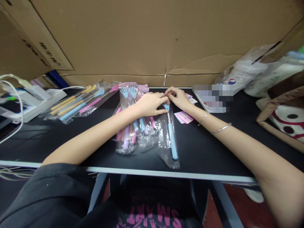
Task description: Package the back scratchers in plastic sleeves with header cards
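A back scratcher with a light blue handle lies in a clear plastic bag on the black table, its handle toward me. My left hand is closed at the top end of this bag, partly covering the scratcher's blue claw. Meeting it from the right, my right hand pinches at the same end with bent fingers. The fingertips hide the bag's upper edge. Under and beside my left wrist lies a pile of bagged back scratchers with purple, pink and blue handles.
More bagged back scratchers lie at the left, near a white power strip. Pink printed cards lie by my right wrist. A phone-like flat item, a plastic cup and a bag stand right. Cardboard walls the back.
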Tool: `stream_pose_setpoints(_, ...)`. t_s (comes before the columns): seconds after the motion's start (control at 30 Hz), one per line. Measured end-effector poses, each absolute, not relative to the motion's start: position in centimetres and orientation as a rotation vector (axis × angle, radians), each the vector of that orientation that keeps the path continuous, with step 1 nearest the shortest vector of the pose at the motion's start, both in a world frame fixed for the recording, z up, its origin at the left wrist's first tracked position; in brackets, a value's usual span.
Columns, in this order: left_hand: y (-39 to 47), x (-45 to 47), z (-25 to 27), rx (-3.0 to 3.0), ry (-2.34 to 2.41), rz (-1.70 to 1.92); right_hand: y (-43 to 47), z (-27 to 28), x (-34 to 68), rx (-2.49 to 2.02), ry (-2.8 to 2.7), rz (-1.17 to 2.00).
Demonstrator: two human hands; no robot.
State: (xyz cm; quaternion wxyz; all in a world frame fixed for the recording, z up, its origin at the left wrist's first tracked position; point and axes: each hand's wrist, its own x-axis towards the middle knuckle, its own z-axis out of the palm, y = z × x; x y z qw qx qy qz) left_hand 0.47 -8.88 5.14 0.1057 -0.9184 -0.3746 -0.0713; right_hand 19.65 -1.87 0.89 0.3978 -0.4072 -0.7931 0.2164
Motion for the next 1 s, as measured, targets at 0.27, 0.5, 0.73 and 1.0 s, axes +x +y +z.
stream_pose_setpoints(0.27, -8.6, 0.5, 5.3, -2.723, -1.159, -0.237, -1.4, 0.5, 20.2, -1.121, -2.096, 0.403)
stream_pose_setpoints(0.5, -6.9, -0.8, 5.6, -2.654, -1.333, -0.301, -1.3, 0.1, 20.1, -1.147, -2.207, 0.264)
stream_pose_setpoints(0.73, -4.0, 0.3, 5.3, -2.615, -1.47, -0.118, -1.2, 0.1, 20.0, -1.162, -2.269, 0.172)
stream_pose_setpoints(1.0, -2.5, 2.5, 5.6, -2.517, -1.622, 0.003, -1.6, 0.3, 19.9, -1.205, -2.322, 0.131)
